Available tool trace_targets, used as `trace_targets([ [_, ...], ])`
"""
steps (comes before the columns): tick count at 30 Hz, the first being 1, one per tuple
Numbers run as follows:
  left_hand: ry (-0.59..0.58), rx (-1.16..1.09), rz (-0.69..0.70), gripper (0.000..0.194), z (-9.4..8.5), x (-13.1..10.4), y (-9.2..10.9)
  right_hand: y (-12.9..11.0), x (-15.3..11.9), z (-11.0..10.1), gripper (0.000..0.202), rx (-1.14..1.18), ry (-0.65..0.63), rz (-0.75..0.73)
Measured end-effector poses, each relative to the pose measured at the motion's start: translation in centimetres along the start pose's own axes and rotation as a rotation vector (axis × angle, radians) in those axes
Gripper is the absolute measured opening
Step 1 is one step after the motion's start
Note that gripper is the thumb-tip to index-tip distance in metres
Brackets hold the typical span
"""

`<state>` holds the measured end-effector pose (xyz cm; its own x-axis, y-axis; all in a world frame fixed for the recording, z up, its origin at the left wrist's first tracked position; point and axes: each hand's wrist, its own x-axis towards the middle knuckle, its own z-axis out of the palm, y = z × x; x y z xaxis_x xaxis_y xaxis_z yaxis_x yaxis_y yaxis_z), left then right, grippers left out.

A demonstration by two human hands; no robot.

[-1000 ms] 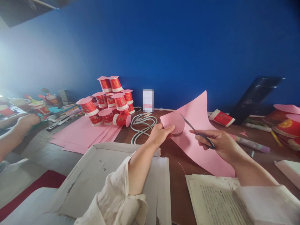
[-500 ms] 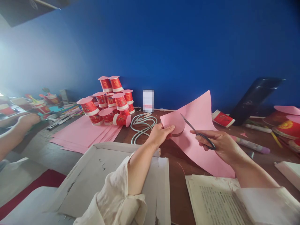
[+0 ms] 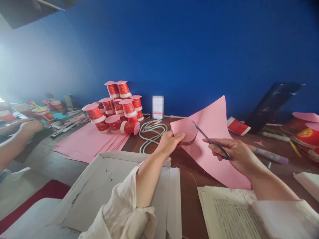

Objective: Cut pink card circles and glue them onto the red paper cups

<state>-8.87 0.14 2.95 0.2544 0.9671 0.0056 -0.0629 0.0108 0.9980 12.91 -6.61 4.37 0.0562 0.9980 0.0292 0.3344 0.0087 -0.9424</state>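
Between thumb and fingers, my left hand (image 3: pixel 170 143) pinches a large sheet of pink paper (image 3: pixel 211 116) at its left side. A rounded pink piece, partly cut free, curls up beside that thumb, its lower edge in shadow. Dark-handled scissors (image 3: pixel 219 148) are in my right hand (image 3: pixel 236 154), fingers wrapped round the handles. Their blades point up and left, touching the right edge of the rounded piece. The sheet's far corner stands up, while its lower right corner hangs near my right wrist.
Red paper cups (image 3: pixel 128 108) with pink tops are stacked at left, beside pink sheets (image 3: pixel 74 141). A coiled cable (image 3: pixel 152 134), a grey box lid (image 3: pixel 94 179) and a printed booklet (image 3: pixel 229 212) lie near my arms. Another person's hand (image 3: pixel 31 127) is at far left.
Almost nothing differs. The view has shifted very slightly, and the scissors stay at the edge of the rounded piece with both hands in the same hold.
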Motion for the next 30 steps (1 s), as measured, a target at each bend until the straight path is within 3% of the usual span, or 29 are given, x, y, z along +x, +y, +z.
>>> trace_targets([
  [9,0.061,-0.036,-0.009,0.027,0.0,0.0,0.2,0.4,0.1,0.1,0.043,0.023,0.003,0.01],
  [13,0.002,-0.315,-0.023,0.035,0.5,0.1,-0.3,0.6,0.3,0.6,0.045,0.075,0.002,-0.018],
  [19,0.026,-0.636,-0.064,0.047,1.6,0.2,-0.9,0.3,0.3,1.6,0.05,0.114,0.005,0.006],
  [24,0.015,-0.667,-0.088,0.045,2.0,-0.6,-0.1,0.1,0.1,1.8,0.051,0.083,-0.006,0.013],
  [30,-0.004,-0.666,-0.233,0.036,2.2,-0.9,0.2,0.5,0.2,1.9,0.056,0.052,-0.035,0.012],
])
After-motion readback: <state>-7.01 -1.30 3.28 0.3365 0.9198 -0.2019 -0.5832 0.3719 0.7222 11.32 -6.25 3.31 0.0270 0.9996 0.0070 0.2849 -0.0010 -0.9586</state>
